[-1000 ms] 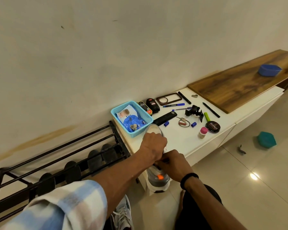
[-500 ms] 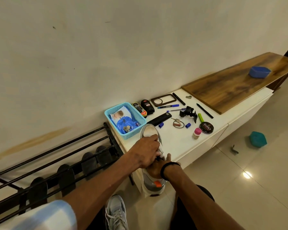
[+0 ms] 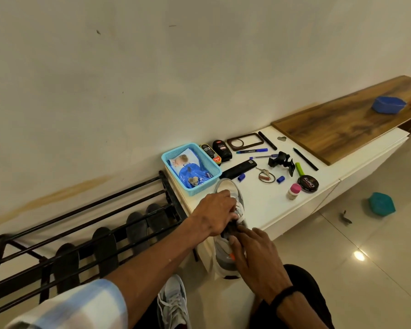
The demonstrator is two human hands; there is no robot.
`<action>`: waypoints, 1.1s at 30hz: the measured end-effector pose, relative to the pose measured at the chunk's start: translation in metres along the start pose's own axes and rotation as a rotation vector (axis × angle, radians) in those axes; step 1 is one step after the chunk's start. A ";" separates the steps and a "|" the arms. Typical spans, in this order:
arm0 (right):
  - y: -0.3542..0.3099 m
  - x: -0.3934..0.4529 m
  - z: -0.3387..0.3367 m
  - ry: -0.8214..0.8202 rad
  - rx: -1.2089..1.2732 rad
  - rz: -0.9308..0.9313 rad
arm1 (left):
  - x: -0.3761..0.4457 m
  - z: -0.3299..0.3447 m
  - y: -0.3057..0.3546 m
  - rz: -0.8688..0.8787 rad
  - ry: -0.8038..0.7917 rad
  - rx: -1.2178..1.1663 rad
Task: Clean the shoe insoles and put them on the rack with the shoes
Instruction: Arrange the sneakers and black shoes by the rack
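Note:
A grey and white sneaker with an orange tab is held toe-up in front of the white cabinet. My left hand grips its upper around the laces. My right hand lies over the heel side, fingertips at the shoe's opening; what they touch inside is hidden. Several dark insoles lean upright in the black metal rack on the left. A second light sneaker lies on the floor below my arms.
On the cabinet top are a blue basket with a wipes pack, polish bottles, a polish tin, pens, keys and a small jar. A wooden board carries a blue tub. A teal tub lies on the tiled floor.
My right hand has turned from gripping the shoe near the opening to lying over its heel. My left hand keeps its grip; the shoe has barely moved.

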State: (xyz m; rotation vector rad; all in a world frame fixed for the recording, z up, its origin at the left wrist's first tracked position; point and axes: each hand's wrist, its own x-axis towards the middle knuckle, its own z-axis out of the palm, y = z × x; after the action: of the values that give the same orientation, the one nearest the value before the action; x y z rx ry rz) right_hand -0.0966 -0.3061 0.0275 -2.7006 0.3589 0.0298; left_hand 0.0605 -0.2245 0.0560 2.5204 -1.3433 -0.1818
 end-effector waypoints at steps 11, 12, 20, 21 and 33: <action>0.003 0.075 -0.004 -0.573 0.007 0.225 | 0.005 -0.007 0.000 -0.004 -0.058 -0.001; 0.000 0.080 -0.005 -0.583 -0.008 0.194 | 0.005 -0.007 0.000 -0.007 -0.055 -0.003; 0.011 0.060 0.016 -0.427 0.004 0.186 | -0.001 0.000 0.002 -0.058 -0.016 -0.013; 0.010 0.053 0.017 -0.395 -0.015 0.156 | -0.003 0.000 0.000 -0.063 -0.005 -0.018; -0.008 0.033 0.002 -0.396 -0.229 0.134 | -0.016 0.008 0.006 -0.048 0.091 -0.040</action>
State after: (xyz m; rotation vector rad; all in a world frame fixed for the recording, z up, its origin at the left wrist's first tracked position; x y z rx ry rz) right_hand -0.0628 -0.3067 0.0262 -2.7978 0.4325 0.6713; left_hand 0.0449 -0.2154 0.0498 2.4977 -1.2332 -0.1011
